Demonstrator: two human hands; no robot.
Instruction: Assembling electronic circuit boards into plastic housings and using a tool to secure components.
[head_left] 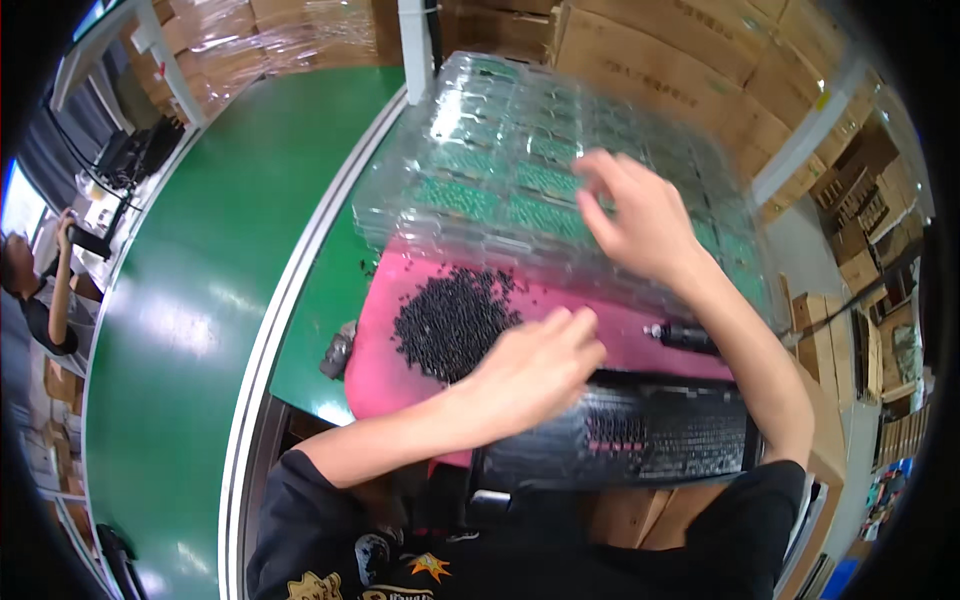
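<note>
The heap of small black pellet-like parts (pixel 452 322) lies on the pink mat (pixel 385 360), and every other place here is best read from that mat. The left hand (pixel 530 372) hovers at the heap's near right edge, just beside it, fingers (pixel 572 325) loosely curled and pointing away from the body; motion blur keeps me from telling whether it pinches any of the parts or is empty. The right hand (pixel 640 222) is well beyond the heap, raised over the stack of clear plastic blister trays (pixel 500 190) that sits across the far side of the mat, thumb and forefinger drawn close as if in a narrow pinch, though whether something tiny sits between them cannot be told. So the left hand is plainly the nearer one to the heap, and the heap lies ahead and slightly left of it. The trays are thin, glossy and moulded into rows of pockets, with green circuit-board-like pieces showing through; their long axis runs from the mat's far left toward its right. At the mat's right edge a dark cylindrical tool (pixel 685 336) lies on its side, pointing left. Over the mat's near edge sits a black tray (pixel 640 435) with a fine grid of small cells, matte and rigid. The mat rests on a green table top (pixel 320 290), smooth and slightly shiny.
</note>
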